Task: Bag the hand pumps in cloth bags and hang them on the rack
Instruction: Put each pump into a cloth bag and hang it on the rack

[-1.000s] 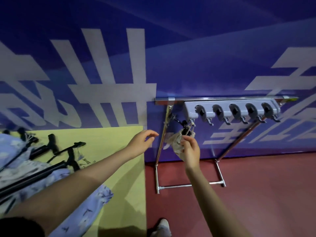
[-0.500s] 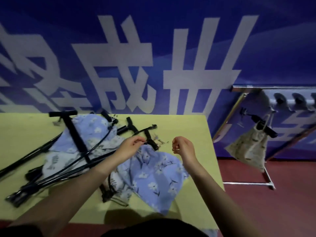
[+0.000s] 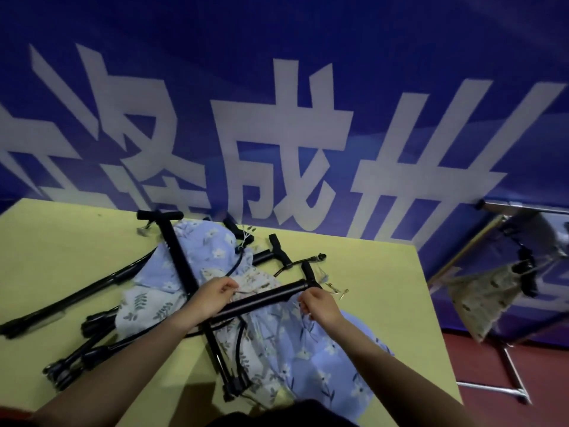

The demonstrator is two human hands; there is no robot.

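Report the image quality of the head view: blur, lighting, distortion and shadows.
Head view: dim, blue-tinted lighting; the right edge is motion-smeared, so the rack and its hanging bag look soft, while both hands, left hand and right hand, and the pumps on the yellow table are fairly sharp; wide-angle bending curves the table edges; a dark body shadow covers the bottom.

Yellow-green worktop [image 3: 61,257], flat, with the far edge close against the wall. Behind, a big blue banner [image 3: 308,41] with large white characters [image 3: 277,143] across the middle, lighter blue bands in the lower part. At right, below the banner, dark red floor [image 3: 548,365], beside the right edge of the worktop. Near the bottom edge, a dark piece of clothing [image 3: 277,419], partly cut off.
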